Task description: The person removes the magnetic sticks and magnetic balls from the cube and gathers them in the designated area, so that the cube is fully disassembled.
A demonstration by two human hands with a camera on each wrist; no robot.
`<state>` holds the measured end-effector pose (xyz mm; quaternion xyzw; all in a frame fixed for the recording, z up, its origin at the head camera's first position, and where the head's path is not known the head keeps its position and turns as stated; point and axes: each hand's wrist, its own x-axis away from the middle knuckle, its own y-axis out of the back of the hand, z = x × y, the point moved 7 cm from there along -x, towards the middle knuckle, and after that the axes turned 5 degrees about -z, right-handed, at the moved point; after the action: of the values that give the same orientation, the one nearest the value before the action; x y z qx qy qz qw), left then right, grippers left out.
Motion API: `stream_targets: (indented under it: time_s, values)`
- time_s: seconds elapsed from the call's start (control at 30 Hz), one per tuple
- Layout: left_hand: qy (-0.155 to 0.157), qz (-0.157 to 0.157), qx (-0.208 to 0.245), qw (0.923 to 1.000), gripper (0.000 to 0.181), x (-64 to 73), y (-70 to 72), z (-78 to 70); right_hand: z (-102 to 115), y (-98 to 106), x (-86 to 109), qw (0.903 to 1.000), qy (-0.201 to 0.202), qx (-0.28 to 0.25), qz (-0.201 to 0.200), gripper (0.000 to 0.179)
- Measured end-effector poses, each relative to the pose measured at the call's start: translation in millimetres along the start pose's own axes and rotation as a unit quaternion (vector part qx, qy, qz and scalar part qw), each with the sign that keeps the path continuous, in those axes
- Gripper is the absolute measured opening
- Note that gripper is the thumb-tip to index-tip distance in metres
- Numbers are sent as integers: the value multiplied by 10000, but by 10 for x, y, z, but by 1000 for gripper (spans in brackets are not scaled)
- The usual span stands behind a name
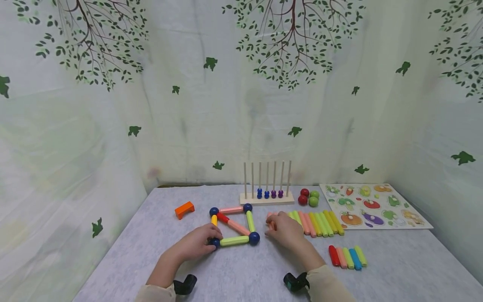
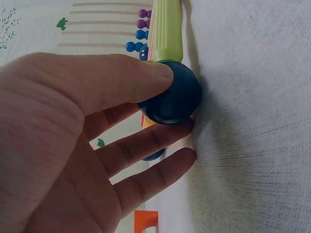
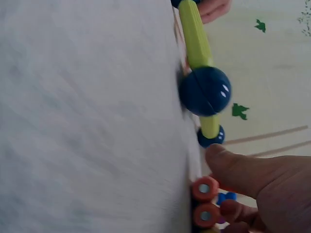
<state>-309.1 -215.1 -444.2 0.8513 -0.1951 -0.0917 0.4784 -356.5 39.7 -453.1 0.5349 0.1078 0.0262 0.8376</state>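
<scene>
A frame of ribbed sticks and dark blue balls lies on the table, with a red and pink diagonal across it. My left hand [image 1: 198,241] pinches its near-left dark blue ball [image 2: 172,94], thumb on the near face and fingertips on the far side. A light green stick [image 1: 234,240] runs from that ball to another dark blue ball [image 1: 254,238]. My right hand [image 1: 286,230] is over the left end of a row of sticks. In the right wrist view its thumb stands apart from the fingers, close by the end of a pink stick [image 3: 204,188].
Behind stands a wooden peg rack [image 1: 267,200] with blue and purple beads. Red balls [image 1: 303,200] and green balls [image 1: 313,201] sit beside a vegetable picture board [image 1: 381,226]. A short second row holds a blue stick [image 1: 355,259]. An orange block [image 1: 184,209] is at left.
</scene>
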Motion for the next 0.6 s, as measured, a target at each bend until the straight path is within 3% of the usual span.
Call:
stream_targets:
  time_s: [0.23, 0.47, 0.53, 0.6]
  values:
    - [-195, 362, -4, 9992, 18, 20, -52, -108, -37, 19, 7, 9998, 93, -148, 72, 35]
    - [-48, 863, 43, 9962, 17, 104, -81, -295, -11, 58, -1, 9996, 216, -169, -71, 29]
    - [-24, 879, 58, 9961, 13, 126, -62, -337, 48, 98, 20, 9984, 440, -353, 48, 26]
    - [-39, 784, 27, 9969, 9, 142, -23, -381, 141, 136, 72, 9939, 720, -689, 477, 23]
